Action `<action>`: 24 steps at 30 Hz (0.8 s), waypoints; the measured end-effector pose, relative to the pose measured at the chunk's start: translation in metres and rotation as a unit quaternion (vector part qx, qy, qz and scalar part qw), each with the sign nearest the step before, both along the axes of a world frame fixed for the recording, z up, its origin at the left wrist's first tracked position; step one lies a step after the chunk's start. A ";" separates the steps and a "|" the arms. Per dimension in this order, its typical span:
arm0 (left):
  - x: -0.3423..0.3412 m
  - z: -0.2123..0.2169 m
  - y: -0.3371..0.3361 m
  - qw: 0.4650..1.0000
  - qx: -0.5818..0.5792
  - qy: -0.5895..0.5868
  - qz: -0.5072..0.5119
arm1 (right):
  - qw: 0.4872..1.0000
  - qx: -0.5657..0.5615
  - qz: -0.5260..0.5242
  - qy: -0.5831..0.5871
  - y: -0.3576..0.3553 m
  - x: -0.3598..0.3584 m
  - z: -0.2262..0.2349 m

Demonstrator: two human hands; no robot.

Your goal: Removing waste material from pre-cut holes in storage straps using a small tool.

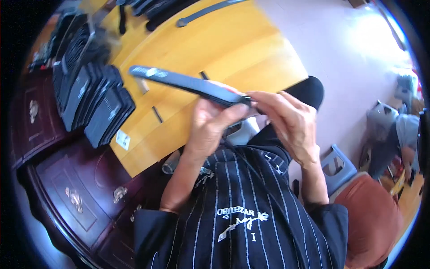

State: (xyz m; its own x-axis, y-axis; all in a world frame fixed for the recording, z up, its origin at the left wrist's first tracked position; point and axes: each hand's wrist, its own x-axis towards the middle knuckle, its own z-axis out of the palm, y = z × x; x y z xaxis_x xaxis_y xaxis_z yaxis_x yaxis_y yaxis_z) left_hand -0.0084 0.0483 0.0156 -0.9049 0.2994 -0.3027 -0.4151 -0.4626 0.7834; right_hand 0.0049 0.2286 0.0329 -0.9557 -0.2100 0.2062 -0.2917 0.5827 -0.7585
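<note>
A long dark strap (179,81), which looks like a belt, is held above the table, its rounded end pointing to the far left. My left hand (210,123) is closed around it near its right end, with the thumb on top. My right hand (289,123) pinches that same right end, where a small dark, shiny part shows between the fingertips. The fingers partly hide this end. A similar dark strap (201,17) lies at the far side of the yellow wooden table (251,45).
Stacks of flat black packs (107,112) stand at the table's left side, above dark red drawers (74,197). Short dark strips (157,114) and a white label (122,140) lie on the table. A grey plastic stool (339,167) and a reddish-brown covered seat (371,219) are at right.
</note>
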 end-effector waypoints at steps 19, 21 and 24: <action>0.018 0.009 -0.016 0.998 0.045 -0.050 0.013 | 0.955 -0.217 0.055 -0.192 0.006 -0.014 0.010; 0.020 0.014 -0.011 0.998 0.001 -0.059 0.007 | 0.947 -0.231 0.110 -0.194 -0.006 -0.015 0.004; 0.014 0.022 -0.012 0.998 0.022 -0.052 -0.029 | 0.853 -0.413 0.104 -0.303 -0.017 -0.011 0.000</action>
State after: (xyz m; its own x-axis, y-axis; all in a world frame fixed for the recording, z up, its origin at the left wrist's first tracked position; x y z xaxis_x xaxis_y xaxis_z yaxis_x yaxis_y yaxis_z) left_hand 0.0058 0.0364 0.0380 -0.8499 0.3659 -0.3792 -0.5202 -0.4683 0.7142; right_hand -0.0059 0.2112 0.0332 -0.8997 -0.4092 -0.1522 0.2672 -0.2403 -0.9332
